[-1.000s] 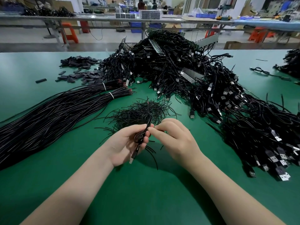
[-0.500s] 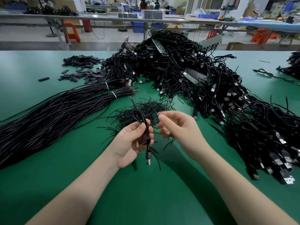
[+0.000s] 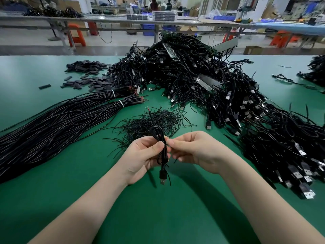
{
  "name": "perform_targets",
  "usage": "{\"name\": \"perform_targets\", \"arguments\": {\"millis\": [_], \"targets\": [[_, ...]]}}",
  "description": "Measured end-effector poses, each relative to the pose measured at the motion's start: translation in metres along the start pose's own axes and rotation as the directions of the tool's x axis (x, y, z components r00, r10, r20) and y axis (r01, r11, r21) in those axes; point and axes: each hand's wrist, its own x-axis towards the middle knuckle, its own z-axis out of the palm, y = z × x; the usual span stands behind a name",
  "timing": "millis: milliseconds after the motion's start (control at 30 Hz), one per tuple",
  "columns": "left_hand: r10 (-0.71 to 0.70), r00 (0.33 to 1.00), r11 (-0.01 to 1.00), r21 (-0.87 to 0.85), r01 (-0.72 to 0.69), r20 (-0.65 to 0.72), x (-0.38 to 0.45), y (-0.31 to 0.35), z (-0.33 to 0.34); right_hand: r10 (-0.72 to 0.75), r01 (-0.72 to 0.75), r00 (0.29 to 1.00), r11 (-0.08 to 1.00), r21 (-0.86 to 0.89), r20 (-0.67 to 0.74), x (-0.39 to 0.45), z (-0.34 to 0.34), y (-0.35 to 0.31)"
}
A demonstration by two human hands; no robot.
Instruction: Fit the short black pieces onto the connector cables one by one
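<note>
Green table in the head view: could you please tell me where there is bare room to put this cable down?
Bare green table lies near the front edge between the forearms, and far left beyond the bundled wires, around the short black pieces. The middle and right are crowded: thin tie pile, connector cable heap.

No readable text, label, brand, number or sign appears anywhere on the cables, connectors, table or background benches.
</note>
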Motion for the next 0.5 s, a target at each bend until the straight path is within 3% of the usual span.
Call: {"name": "perform_targets", "arguments": {"millis": [133, 300, 500], "targets": [[-0.009, 1.0, 1.0, 0.009, 0.009, 0.007, 0.0, 0.0013, 0.0001, 0.089, -0.094, 0.994, 0.992, 0.083, 0.063, -0.0011, -0.0012, -0.0018], [-0.053, 0.997, 0.993, -0.101, 0.058, 0.055, -0.0029, 0.0031, 0.0018, 0.162, -0.206, 0.964, 0.956, 0.211, 0.21, 0.001, -0.0026, -0.0015], [-0.114, 0.982, 0.976, -0.166, 0.138, 0.149, -0.0065, 0.0043, 0.0007, 0.18, -0.255, 0.934, 0.941, 0.224, 0.31, 0.0011, -0.0042, 0.0043]]}}
